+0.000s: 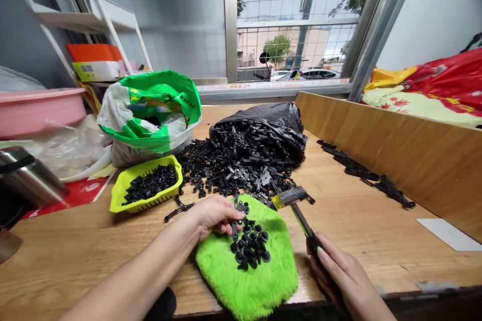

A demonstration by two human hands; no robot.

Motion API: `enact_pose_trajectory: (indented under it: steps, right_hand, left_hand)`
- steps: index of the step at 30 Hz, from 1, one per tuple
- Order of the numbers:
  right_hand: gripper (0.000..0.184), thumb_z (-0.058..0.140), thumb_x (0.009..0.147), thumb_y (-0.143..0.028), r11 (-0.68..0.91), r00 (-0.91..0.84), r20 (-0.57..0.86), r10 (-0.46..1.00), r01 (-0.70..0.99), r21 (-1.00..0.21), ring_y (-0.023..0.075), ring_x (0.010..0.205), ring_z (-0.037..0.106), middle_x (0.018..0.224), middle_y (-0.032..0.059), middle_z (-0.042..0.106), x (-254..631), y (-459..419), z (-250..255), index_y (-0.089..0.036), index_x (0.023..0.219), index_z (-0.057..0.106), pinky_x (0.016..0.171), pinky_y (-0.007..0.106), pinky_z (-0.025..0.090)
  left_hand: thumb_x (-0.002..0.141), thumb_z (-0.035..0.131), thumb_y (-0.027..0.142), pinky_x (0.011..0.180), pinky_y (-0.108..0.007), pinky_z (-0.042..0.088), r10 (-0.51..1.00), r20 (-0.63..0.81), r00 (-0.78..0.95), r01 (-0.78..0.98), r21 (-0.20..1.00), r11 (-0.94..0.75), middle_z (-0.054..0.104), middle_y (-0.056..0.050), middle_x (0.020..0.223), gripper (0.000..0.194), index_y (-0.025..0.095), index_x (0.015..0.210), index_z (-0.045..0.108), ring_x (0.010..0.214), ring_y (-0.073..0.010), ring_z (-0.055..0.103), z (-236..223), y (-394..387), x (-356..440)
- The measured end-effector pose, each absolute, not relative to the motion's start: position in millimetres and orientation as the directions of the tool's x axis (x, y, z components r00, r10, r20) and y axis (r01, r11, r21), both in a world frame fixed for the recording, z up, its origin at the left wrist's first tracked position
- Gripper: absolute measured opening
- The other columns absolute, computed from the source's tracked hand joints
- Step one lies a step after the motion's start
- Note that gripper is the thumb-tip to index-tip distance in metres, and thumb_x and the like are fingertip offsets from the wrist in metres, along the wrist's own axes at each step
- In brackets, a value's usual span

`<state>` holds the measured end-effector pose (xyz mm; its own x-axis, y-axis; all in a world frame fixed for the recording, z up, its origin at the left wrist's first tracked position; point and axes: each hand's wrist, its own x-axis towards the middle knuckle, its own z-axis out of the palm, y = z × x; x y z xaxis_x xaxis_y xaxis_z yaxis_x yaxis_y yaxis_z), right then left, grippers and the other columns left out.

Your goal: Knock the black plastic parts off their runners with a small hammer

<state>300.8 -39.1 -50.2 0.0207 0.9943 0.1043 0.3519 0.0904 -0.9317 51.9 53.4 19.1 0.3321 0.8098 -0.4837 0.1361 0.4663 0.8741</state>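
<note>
My left hand rests on the top edge of a fluffy green cloth, fingers curled on a small black plastic part. A cluster of several small black round pieces lies on the cloth just right of that hand. My right hand grips the handle of a small hammer at the table's front edge. The hammer's metal head hangs over the cloth's far edge, beside the pile of black parts.
A black bag spills black plastic strips across the wooden table. A yellow basket of black pieces sits left, a green-white bag behind it. A wooden board walls the right, with black parts along it. Pink basin far left.
</note>
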Motion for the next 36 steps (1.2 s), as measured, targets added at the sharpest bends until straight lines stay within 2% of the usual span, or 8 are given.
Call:
enact_pose_trajectory:
  steps: [6,11,15,20,24,28,33,36]
  right_hand:
    - [0.042,0.029,0.088,-0.054,0.368,-0.145,0.362,0.921,0.633,-0.682,0.0253,0.079,0.059,0.086,0.0076,0.065,297,-40,-16,-0.024,0.102,0.056,0.067,0.029,0.044]
    - [0.034,0.021,0.092,-0.045,0.373,-0.345,0.146,0.927,0.81,-0.453,0.0225,0.057,0.056,0.064,0.0029,0.059,290,-34,6,-0.026,0.081,0.047,0.052,0.03,0.036]
    - [0.035,0.016,0.092,-0.044,0.421,-0.336,0.256,0.906,0.773,-0.474,0.0227,0.066,0.059,0.074,0.0058,0.061,291,-34,11,-0.026,0.09,0.045,0.056,0.03,0.038]
    - [0.031,0.022,0.09,-0.043,0.348,-0.344,0.078,0.936,0.865,-0.362,0.0235,0.055,0.056,0.062,0.0035,0.058,289,-34,16,-0.027,0.079,0.045,0.049,0.03,0.035]
    - [0.031,0.017,0.091,-0.039,0.43,-0.379,0.205,0.903,0.806,-0.405,0.0224,0.061,0.058,0.07,0.005,0.061,289,-34,19,-0.027,0.084,0.045,0.053,0.029,0.038]
    - [0.024,0.023,0.09,-0.034,0.401,-0.395,0.076,0.915,0.882,-0.247,0.023,0.05,0.055,0.059,0.0026,0.057,289,-32,16,-0.026,0.082,0.044,0.045,0.029,0.032]
    - [0.028,0.018,0.092,-0.035,0.434,-0.381,0.215,0.899,0.84,-0.326,0.0213,0.06,0.059,0.07,0.0032,0.061,289,-34,15,-0.026,0.084,0.042,0.051,0.027,0.036]
    - [0.022,0.022,0.091,-0.033,0.387,-0.374,0.1,0.922,0.893,-0.229,0.0232,0.053,0.057,0.062,0.0019,0.058,289,-35,13,-0.025,0.086,0.042,0.047,0.028,0.032]
  left_hand:
    - [0.058,0.068,0.015,0.028,-0.011,0.023,0.808,-0.502,0.308,0.138,0.864,0.484,0.061,-0.008,0.047,0.019,0.009,0.048,0.052,0.031,-0.0073,0.049,19,54,53]
    - [0.062,0.062,0.008,0.028,-0.011,0.025,0.805,-0.521,0.283,0.143,0.853,0.502,0.06,-0.008,0.044,0.015,0.008,0.049,0.054,0.03,-0.0076,0.049,23,54,55]
    - [0.064,0.061,0.006,0.028,-0.011,0.026,0.797,-0.537,0.277,0.144,0.843,0.518,0.059,-0.007,0.043,0.019,0.008,0.047,0.054,0.03,-0.0074,0.048,26,53,57]
    - [0.068,0.057,0.001,0.027,-0.011,0.027,0.789,-0.549,0.275,0.144,0.835,0.531,0.057,-0.005,0.04,0.022,0.007,0.047,0.056,0.03,-0.0076,0.048,30,52,58]
    - [0.07,0.054,-0.002,0.027,-0.011,0.029,0.778,-0.568,0.269,0.151,0.822,0.548,0.057,-0.006,0.04,0.026,0.007,0.046,0.055,0.029,-0.008,0.048,32,52,58]
    - [0.072,0.053,-0.003,0.027,-0.011,0.029,0.773,-0.573,0.271,0.161,0.819,0.551,0.056,-0.007,0.04,0.029,0.007,0.045,0.055,0.028,-0.0084,0.048,33,51,59]
    - [0.072,0.053,-0.003,0.027,-0.01,0.032,0.774,-0.573,0.27,0.161,0.819,0.55,0.055,-0.005,0.038,0.031,0.008,0.044,0.053,0.03,-0.0088,0.05,31,51,59]
    - [0.072,0.056,-0.001,0.027,-0.01,0.033,0.778,-0.566,0.272,0.163,0.824,0.543,0.056,-0.005,0.04,0.028,0.008,0.045,0.055,0.029,-0.0083,0.049,29,52,58]
